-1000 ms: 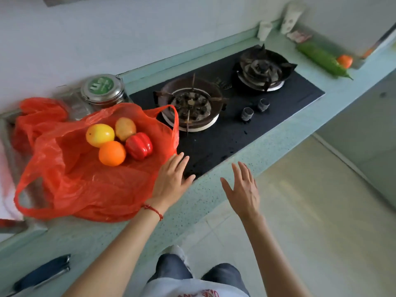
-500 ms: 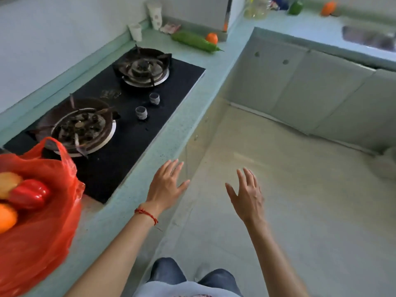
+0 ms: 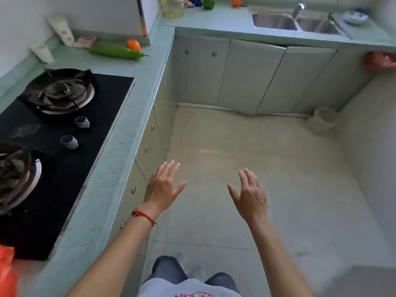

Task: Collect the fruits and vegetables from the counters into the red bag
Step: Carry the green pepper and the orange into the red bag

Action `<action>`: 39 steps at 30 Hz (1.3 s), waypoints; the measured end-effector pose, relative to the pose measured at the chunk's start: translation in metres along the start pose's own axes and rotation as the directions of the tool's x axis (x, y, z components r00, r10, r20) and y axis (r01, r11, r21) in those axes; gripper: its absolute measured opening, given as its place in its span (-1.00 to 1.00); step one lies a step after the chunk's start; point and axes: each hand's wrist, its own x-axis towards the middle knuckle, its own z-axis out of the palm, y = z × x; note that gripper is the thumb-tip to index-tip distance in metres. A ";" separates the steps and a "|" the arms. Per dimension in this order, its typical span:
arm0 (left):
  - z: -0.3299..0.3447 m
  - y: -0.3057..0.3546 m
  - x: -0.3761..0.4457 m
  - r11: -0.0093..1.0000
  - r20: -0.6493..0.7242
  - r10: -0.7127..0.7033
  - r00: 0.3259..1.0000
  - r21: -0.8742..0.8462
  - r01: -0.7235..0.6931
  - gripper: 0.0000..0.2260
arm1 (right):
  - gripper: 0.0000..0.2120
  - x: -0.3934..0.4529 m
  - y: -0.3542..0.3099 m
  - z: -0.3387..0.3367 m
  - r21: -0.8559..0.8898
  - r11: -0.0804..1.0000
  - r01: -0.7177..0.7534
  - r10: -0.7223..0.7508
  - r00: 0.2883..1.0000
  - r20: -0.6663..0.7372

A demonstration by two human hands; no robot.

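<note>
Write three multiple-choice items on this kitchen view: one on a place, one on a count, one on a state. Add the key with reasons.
1. Where does the long green vegetable lie?
A. in the sink
B. on the counter beyond the stove
C. on the floor

2. How many control knobs does the stove show?
A. two
B. four
C. none

3. What state are the hands in?
A. both grip fruit
B. one holds the bag
C. both open and empty

Key: 1 B, it rests on the counter past the far burner, beside a small orange fruit. 2 A, two knobs sit between the burners. 3 C, the left hand and right hand hang over the floor with fingers spread, holding nothing.
</note>
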 end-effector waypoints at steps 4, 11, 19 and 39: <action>0.000 -0.007 0.021 0.999 0.015 0.031 0.999 0.013 -0.031 -0.33 | -0.45 0.012 -0.004 0.001 -0.005 1.000 -0.021 0.021 1.000 -0.006; -0.002 -0.021 0.063 0.999 0.020 0.048 0.999 0.024 -0.048 -0.29 | -0.45 0.051 -0.015 0.015 -0.015 1.000 -0.025 0.025 1.000 0.012; 0.000 -0.025 0.139 0.998 0.022 0.052 0.998 0.045 -0.053 -0.29 | -0.45 0.119 0.000 0.031 -0.045 0.998 -0.031 0.033 0.999 0.034; -0.001 0.043 0.437 0.987 -0.061 0.039 0.997 0.158 -0.029 -0.43 | -0.44 0.425 0.095 0.040 -0.027 0.997 0.070 -0.071 0.994 -0.077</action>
